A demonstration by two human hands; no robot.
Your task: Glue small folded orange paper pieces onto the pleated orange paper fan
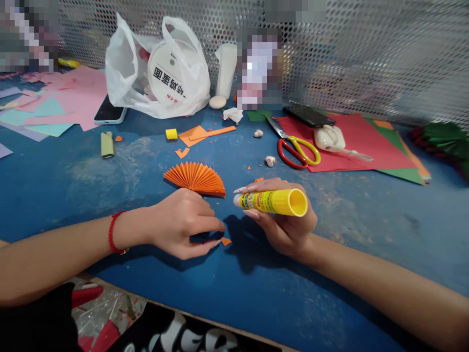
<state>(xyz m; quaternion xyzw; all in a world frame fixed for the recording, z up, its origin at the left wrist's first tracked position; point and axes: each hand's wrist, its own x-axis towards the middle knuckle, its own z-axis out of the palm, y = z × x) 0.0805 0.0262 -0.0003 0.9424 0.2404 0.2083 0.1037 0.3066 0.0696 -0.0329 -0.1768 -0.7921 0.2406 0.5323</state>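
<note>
Your right hand (293, 230) grips the yellow glue stick (262, 201) between thumb and fingers, above the blue table (146, 313). Your left hand (183, 220) curls its fingers beside a small orange scrap (226, 241); whether they pinch it, you can't tell. The pleated orange fan (198, 179) lies just beyond that hand.
</note>
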